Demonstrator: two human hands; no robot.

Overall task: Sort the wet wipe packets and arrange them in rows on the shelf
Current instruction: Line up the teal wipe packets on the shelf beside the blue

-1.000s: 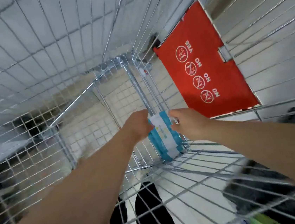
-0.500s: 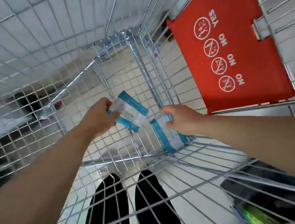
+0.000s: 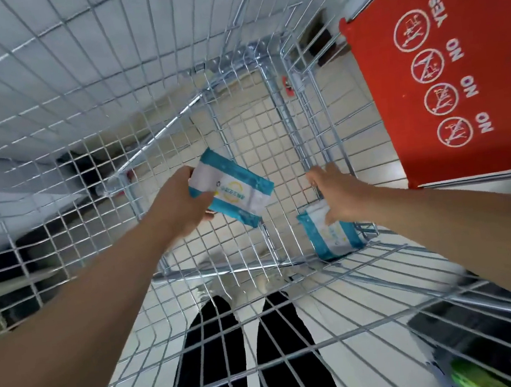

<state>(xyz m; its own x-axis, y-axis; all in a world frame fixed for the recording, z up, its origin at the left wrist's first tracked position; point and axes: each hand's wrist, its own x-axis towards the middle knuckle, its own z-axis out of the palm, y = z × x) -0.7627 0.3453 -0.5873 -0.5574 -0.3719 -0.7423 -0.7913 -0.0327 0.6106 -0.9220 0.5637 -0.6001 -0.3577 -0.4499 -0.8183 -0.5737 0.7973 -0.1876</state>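
Note:
I look down into a wire shopping cart (image 3: 277,146). My left hand (image 3: 182,204) grips a blue and white wet wipe packet (image 3: 234,189), held lifted above the cart's wire floor. My right hand (image 3: 340,196) reaches down at the cart's near right corner, and its fingers rest on a second blue and white packet (image 3: 332,235) that stands on edge against the wire. Whether the fingers curl round this packet is hidden by the hand itself.
The red fold-down child seat flap (image 3: 444,76) with YES and NO signs stands at the right. My legs in black trousers (image 3: 246,347) show through the near wire wall. Dark goods lie outside the cart at the lower right (image 3: 487,335).
Both hands held the packets together a second ago. My left hand has since lifted one packet away to the left, while my right hand stays on the other in the corner.

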